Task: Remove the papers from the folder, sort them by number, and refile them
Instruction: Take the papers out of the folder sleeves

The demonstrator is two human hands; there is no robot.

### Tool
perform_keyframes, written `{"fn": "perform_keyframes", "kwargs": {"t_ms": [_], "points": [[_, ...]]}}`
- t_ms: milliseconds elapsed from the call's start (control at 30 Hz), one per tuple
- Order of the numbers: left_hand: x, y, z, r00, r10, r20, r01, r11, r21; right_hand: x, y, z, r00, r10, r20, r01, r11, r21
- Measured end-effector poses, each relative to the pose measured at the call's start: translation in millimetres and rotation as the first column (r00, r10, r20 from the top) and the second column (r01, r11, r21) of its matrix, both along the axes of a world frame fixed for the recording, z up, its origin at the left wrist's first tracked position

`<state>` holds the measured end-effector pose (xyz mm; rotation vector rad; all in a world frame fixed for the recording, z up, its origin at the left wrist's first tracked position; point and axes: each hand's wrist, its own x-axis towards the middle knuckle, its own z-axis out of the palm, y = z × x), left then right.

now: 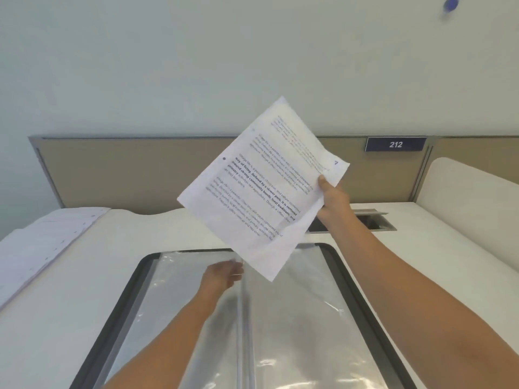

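Observation:
A black folder (348,279) lies open on the desk in front of me, with shiny clear plastic sleeves (297,318) across both halves. My right hand (332,196) pinches the corner of a printed sheet (264,186) and holds it tilted in the air above the folder; a handwritten 7 shows near that corner. My left hand (223,275) is at the top of the folder's middle, its fingers pinching the upper edge of a clear sleeve. A stack of white papers (42,242) lies on the desk at the far left.
A beige partition (134,169) runs along the back of the white desk (84,282), with a sign reading 212 (395,144) at the right. A dark cable slot (376,221) is set into the desk behind my right hand. A white curved panel (471,192) stands at right.

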<state>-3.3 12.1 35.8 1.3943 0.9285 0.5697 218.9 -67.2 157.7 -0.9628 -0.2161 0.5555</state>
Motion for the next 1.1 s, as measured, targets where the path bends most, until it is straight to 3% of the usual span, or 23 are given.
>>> {"fn": "perform_keyframes", "kwargs": {"t_ms": [67, 200, 367, 433, 533, 733, 900, 1100], "points": [[-26, 4, 12, 0.986, 0.074, 0.15, -0.045, 0.981, -0.188, -10, -4, -22, 0.995, 0.098, -0.031, -0.1, 0.992, -0.082], [-87, 8, 31, 0.956, 0.025, 0.291, 0.029, 0.983, -0.181, -38, -17, -63, 0.975, 0.2, -0.102, -0.218, 0.948, -0.231], [-127, 5, 39, 0.987, -0.11, 0.114, 0.13, 0.973, -0.19, -75, -29, -100, 0.948, 0.28, -0.155, -0.319, 0.863, -0.392], [-135, 3, 38, 0.992, -0.108, 0.061, 0.12, 0.958, -0.259, -91, -32, -102, 0.937, 0.303, -0.174, -0.349, 0.832, -0.431], [-143, 1, 38, 1.0, -0.01, 0.005, 0.011, 0.952, -0.306, -105, -35, -103, 0.929, 0.328, -0.171, -0.37, 0.809, -0.457], [-163, -13, 48, 0.995, 0.082, -0.05, -0.088, 0.987, -0.134, -123, -34, -92, 0.915, 0.373, -0.155, -0.4, 0.785, -0.473], [-183, -11, 47, 0.973, 0.229, -0.004, -0.228, 0.967, -0.111, -148, -23, -86, 0.892, 0.435, -0.125, -0.438, 0.762, -0.477], [-231, 20, 32, 0.935, 0.355, 0.008, -0.352, 0.931, -0.101, -191, 8, -98, 0.848, 0.528, -0.055, -0.452, 0.664, -0.596]]}}
